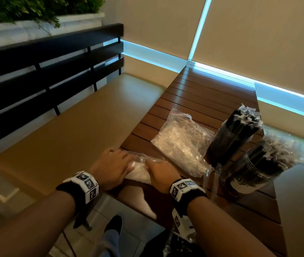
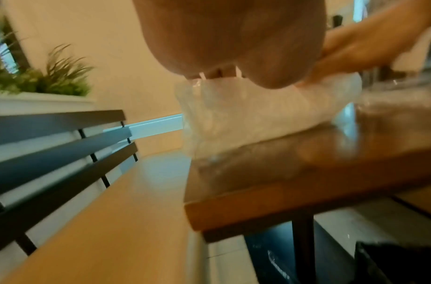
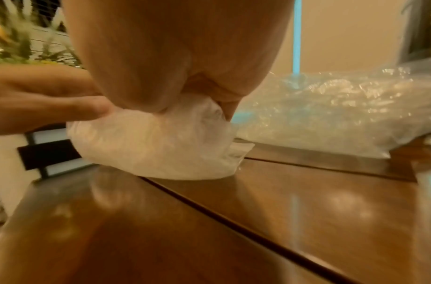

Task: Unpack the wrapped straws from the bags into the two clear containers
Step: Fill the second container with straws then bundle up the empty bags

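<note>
Head view: left hand (image 1: 110,166) and right hand (image 1: 161,172) grip crumpled bag (image 1: 138,170) on table (image 1: 193,97).

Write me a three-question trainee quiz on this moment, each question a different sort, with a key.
1. True or false: both clear containers on the wooden table already hold dark wrapped straws.
2. Multiple choice: the left hand and right hand both have a grip on
A. a whitish plastic bag at the table's near edge
B. the crinkled clear bag lying farther back
C. a container
3. Fill in: the crinkled clear bag lies flat on the table, touched by ____ hand.

Key: 1 true; 2 A; 3 neither
</note>
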Tool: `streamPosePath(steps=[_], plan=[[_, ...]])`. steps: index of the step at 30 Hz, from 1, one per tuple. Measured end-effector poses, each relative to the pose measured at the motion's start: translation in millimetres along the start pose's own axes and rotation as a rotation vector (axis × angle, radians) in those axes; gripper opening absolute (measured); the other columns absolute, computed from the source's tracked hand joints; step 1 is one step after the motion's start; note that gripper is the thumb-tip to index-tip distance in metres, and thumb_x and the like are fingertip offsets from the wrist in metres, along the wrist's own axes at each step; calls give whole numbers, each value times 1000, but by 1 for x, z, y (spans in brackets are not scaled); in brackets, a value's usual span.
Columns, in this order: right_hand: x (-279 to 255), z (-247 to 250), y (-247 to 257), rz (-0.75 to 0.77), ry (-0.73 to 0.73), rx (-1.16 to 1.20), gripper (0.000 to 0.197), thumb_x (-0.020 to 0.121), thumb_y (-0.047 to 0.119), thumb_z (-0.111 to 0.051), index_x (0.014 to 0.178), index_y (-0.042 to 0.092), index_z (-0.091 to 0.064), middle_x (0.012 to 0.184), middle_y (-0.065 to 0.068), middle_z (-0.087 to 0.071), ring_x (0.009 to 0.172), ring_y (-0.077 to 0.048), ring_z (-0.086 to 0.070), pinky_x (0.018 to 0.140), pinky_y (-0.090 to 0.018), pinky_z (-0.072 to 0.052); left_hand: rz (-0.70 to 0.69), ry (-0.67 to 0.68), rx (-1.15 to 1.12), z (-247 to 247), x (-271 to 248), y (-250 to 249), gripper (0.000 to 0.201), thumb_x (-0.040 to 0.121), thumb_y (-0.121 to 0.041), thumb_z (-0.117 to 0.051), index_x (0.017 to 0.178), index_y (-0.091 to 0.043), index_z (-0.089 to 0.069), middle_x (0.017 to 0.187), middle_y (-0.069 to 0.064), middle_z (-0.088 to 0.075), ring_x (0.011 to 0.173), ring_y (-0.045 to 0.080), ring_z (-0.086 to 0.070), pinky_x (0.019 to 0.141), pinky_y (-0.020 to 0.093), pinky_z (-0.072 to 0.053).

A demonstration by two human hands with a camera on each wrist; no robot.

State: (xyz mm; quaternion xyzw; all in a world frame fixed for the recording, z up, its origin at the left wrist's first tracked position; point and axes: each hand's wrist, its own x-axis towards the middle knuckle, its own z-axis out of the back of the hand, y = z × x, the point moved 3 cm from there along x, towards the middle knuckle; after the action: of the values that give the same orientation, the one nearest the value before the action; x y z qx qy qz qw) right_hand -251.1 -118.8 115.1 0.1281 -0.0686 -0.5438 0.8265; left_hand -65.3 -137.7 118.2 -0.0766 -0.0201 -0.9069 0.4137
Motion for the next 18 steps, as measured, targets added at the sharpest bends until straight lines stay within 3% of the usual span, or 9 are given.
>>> streamPosePath(steps=[2, 4, 6, 8, 10, 12, 14, 16, 18], plan=[[8, -4, -8, -88, 45, 69, 20, 99, 24, -44, 118, 19, -42, 102, -10, -65, 88, -34, -63, 74, -41, -49, -63, -48, 39, -4, -11, 6, 45, 96, -59, -39, 127, -30, -53, 126, -4, -58, 113, 15, -57, 101, 45, -41], [14, -11, -11, -161, 43, 133, 25, 98, 25, -47, 122, 24, -39, 112, -8, -58, 93, -33, -62, 78, -43, -51, -69, 18, 122, -17, -19, 11, 55, 92, -61, -46, 132, -25, -53, 132, 0, -56, 124, 22, -53, 104, 52, -41], [17, -18, -9, -192, 21, 67, 27, 98, 30, -46, 124, 26, -39, 124, -7, -47, 104, -34, -57, 84, -45, -51, -9, 115, 151, -25, -17, 10, 61, 92, -55, -45, 141, -20, -48, 141, 4, -54, 132, 27, -49, 106, 56, -39], [16, -25, -8, -198, 9, -120, 33, 98, 39, -39, 129, 26, -40, 133, -7, -42, 117, -33, -46, 92, -47, -45, 62, 231, 102, -36, -11, 6, 66, 96, -47, -35, 153, -12, -30, 155, 8, -40, 144, 30, -35, 114, 56, -29], [9, -30, -10, -213, 14, -177, 41, 98, 48, -31, 131, 26, -41, 134, -3, -44, 119, -28, -44, 94, -46, -42, 107, 345, 69, -42, -5, 2, 69, 97, -36, -33, 156, -6, -14, 162, 12, -23, 150, 29, -20, 120, 53, -17], [4, -32, -13, -228, 14, -120, 48, 97, 55, -27, 129, 24, -43, 128, -3, -49, 114, -26, -48, 92, -43, -43, 136, 370, 10, -44, 1, 3, 70, 94, -26, -41, 156, -6, -16, 162, 14, -22, 149, 30, -22, 121, 48, -20], [3, -33, -10, -282, 53, -10, 48, 98, 56, -28, 124, 19, -46, 121, -6, -57, 105, -27, -56, 86, -40, -47, 201, 307, -146, -42, 7, 6, 63, 88, -19, -46, 150, -9, -33, 154, 12, -38, 140, 30, -39, 115, 42, -31], [9, -30, -4, -369, 84, 147, 49, 101, 53, -27, 118, 14, -50, 114, -12, -64, 99, -31, -62, 81, -38, -48, 283, 150, -353, -31, 16, 8, 50, 83, -21, -41, 130, -11, -54, 132, 10, -59, 120, 29, -57, 101, 39, -44], [17, -17, 3, -413, -48, 327, 51, 101, 53, -27, 109, 12, -55, 108, -14, -66, 97, -33, -63, 81, -39, -48, 395, -42, -545, -14, 26, 10, 38, 84, -26, -41, 111, -9, -62, 110, 10, -65, 101, 26, -62, 84, 35, -46]])
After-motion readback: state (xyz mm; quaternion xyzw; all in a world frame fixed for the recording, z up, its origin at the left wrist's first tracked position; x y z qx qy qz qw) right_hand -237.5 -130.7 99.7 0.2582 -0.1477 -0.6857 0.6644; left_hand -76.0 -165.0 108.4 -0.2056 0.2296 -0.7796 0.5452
